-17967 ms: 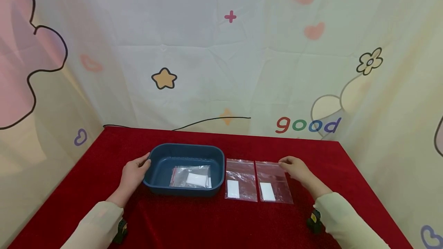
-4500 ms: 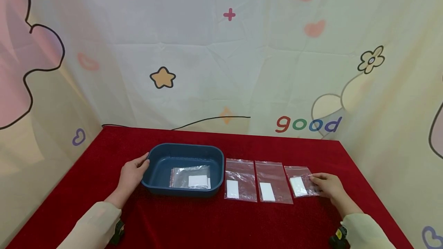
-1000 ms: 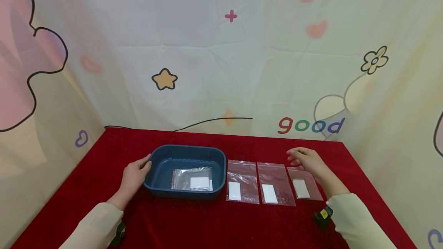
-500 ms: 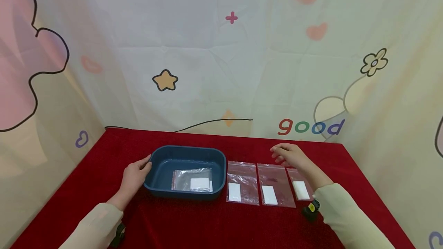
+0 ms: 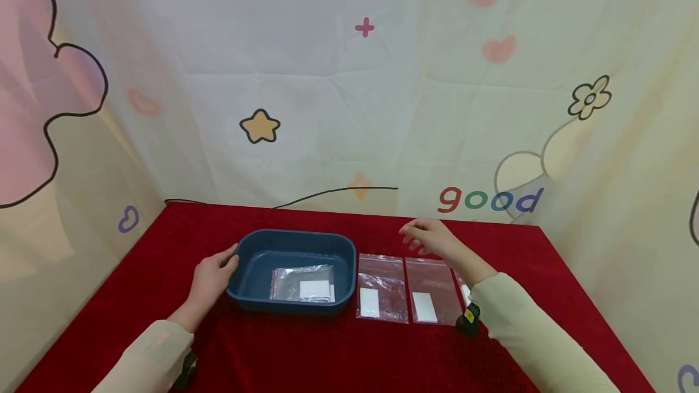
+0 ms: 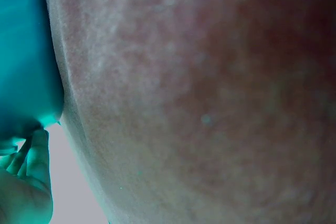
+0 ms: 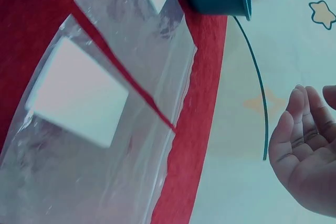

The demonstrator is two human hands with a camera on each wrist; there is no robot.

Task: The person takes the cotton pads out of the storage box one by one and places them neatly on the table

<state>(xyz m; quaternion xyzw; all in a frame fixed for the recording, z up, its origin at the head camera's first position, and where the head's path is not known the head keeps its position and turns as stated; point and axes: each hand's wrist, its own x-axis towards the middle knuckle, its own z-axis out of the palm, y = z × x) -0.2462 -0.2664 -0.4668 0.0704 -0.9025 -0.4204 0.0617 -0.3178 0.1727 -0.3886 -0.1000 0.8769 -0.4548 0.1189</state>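
Note:
My left hand holds the left rim of a blue plastic bin; in the left wrist view its fingers meet the bin's wall. Inside the bin lie clear zip bags with white cards. To the bin's right, a clear zip bag with a white card lies flat, and a second zip bag lies alongside. A third bag's white card peeks out from behind my right forearm. Above the bags' top edges hovers my right hand, fingers loosely bent, touching nothing.
A red cloth covers the table. Behind and around it hangs a pale printed curtain. A small black device is strapped at my right wrist.
The third bag, earlier in my right hand, now lies flat beside the other two. My right hand has let go and moved left. My left hand stays at the bin.

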